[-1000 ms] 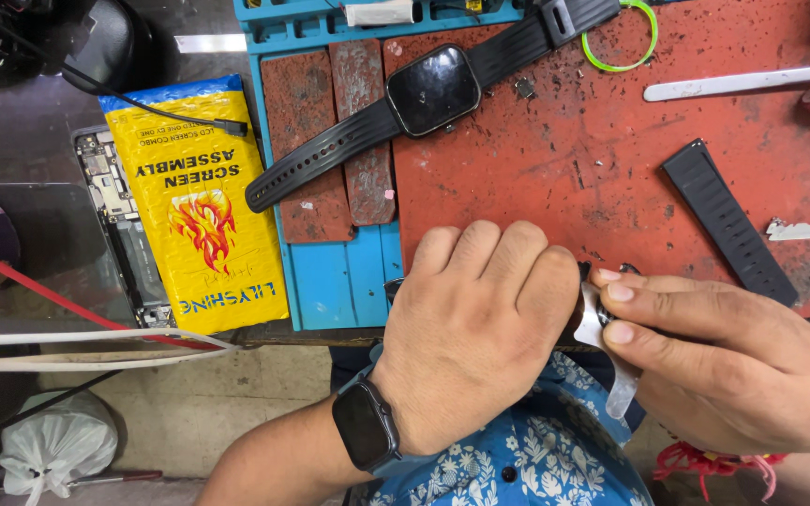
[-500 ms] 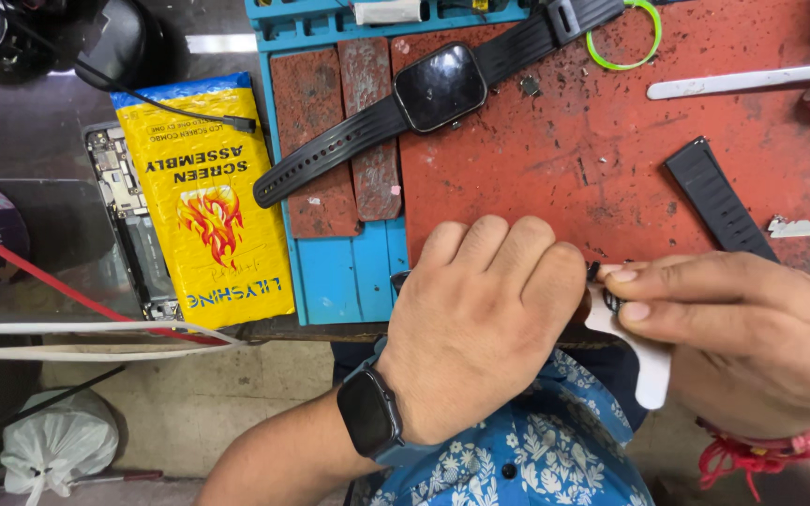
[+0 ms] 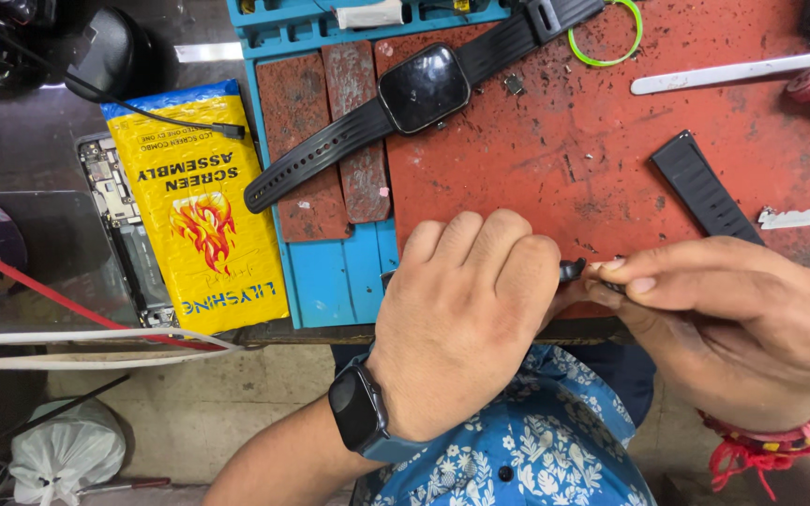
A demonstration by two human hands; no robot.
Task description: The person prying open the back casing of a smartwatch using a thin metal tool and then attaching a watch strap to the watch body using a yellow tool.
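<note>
The left hand (image 3: 461,319) is curling into a loose fist, knuckles facing up, its forearm running down toward the near edge. The right hand (image 3: 733,328) is reaching in from the right, thumb and fingertips (image 3: 625,281) pinching together against the left fist.

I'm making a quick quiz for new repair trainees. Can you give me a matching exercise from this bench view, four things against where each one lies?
Things:
1. smartwatch
2. green ring
3. yellow packet
4. loose strap

Places:
A. left of the blue tray, off the red mat
B. on the red mat, just above the right hand
C. top of the red mat, beside the watch's buckle end
D. lying slantwise across the mat's left part, face up

Pairs: 1-D, 2-C, 3-A, 4-B
</note>
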